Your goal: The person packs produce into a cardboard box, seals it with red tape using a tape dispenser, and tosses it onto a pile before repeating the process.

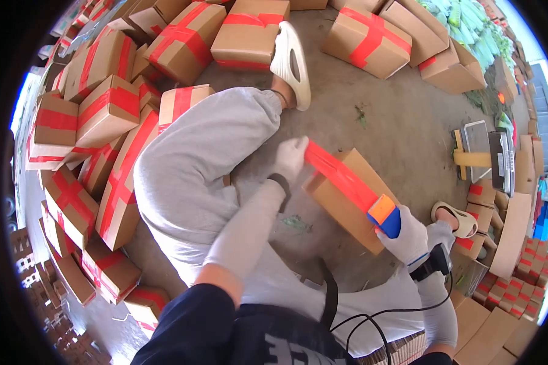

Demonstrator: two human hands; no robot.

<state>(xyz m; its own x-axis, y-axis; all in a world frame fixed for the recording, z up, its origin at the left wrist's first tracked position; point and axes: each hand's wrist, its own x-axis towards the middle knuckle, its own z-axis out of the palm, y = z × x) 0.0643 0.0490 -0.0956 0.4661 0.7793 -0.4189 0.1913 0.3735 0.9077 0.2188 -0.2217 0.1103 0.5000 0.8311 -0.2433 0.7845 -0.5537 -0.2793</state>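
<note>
A cardboard box (342,207) stands on the floor between my legs. Red tape (341,173) stretches along its top, from one hand to the other. My left hand (291,155), in a white glove and slightly blurred, is closed on the tape's free end, just beyond the box's far-left edge. At the near-right end, my gloved right hand (405,236) grips a blue and orange tape dispenser (383,216) against the box. The tape roll itself is hidden.
Several boxes sealed with red tape (106,109) are piled at the left, with more (368,39) along the back. A scale (484,155) stands at the right. Green vegetables in bags (469,24) lie at the back right. Black cables (377,313) run across my lap.
</note>
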